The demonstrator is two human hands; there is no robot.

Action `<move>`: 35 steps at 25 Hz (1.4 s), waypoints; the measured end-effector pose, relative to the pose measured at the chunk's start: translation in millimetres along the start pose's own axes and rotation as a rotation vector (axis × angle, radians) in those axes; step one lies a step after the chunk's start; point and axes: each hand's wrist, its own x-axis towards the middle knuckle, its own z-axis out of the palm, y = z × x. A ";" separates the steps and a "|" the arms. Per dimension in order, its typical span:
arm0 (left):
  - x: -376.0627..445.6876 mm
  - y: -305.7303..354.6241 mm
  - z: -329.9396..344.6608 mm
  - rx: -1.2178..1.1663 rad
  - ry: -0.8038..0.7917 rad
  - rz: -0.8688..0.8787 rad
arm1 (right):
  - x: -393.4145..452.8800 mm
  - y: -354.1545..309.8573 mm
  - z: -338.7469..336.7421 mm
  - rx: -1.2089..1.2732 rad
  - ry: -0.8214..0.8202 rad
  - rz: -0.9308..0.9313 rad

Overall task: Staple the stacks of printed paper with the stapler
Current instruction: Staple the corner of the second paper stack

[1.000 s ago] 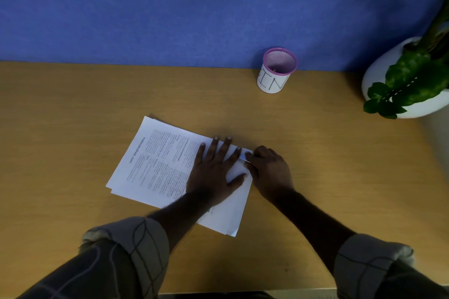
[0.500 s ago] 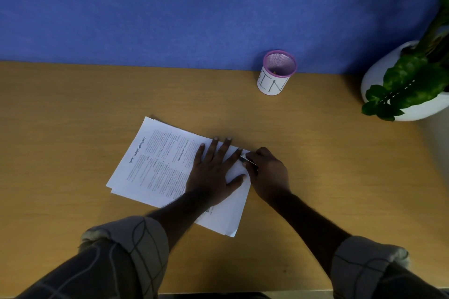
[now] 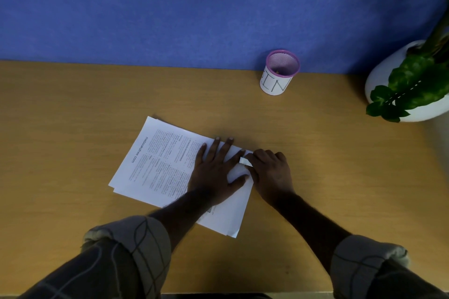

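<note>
On the wooden desk (image 3: 73,104), your left hand (image 3: 213,172) lies flat with fingers spread on the stack of printed paper (image 3: 160,165). Your right hand (image 3: 272,175) is curled shut at the stack's far right corner (a small white object (image 3: 246,161) shows at its fingertips, too hidden to identify).

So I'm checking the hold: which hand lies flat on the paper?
The left hand, fingers spread flat on the paper. The right hand is curled at the stack's corner instead.
</note>
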 end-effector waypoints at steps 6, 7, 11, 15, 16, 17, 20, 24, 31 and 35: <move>-1.1 -1.2 -2.8 0.014 0.018 0.019 | 1.3 19.5 -11.7 0.283 -0.060 0.143; -1.2 -0.9 -3.0 0.015 0.011 0.017 | 0.7 22.8 -13.8 0.304 -0.064 0.145; -1.1 -0.5 -4.1 0.015 -0.009 0.009 | -1.7 27.3 -15.7 0.358 -0.071 0.130; -1.0 -0.4 -3.7 0.027 -0.018 0.008 | -2.3 23.4 -12.6 0.361 -0.086 0.165; -1.0 -0.3 -3.7 0.030 -0.015 0.007 | -1.8 22.9 -12.1 0.366 -0.089 0.180; -1.1 -0.4 -3.7 0.034 -0.011 0.006 | -0.9 22.4 -11.6 0.378 -0.099 0.195; -1.3 -0.1 -3.9 0.038 -0.006 0.007 | 2.5 17.1 -8.6 0.421 -0.210 0.266; -1.1 1.1 -6.0 0.034 0.003 0.009 | 12.4 5.7 -4.4 0.493 -0.236 0.459; -2.0 0.6 -5.4 0.024 -0.002 0.008 | 19.0 1.7 -2.8 0.518 -0.230 0.558; -2.1 1.1 -5.5 0.008 -0.014 -0.002 | 11.1 -4.4 -0.6 0.404 -0.108 0.453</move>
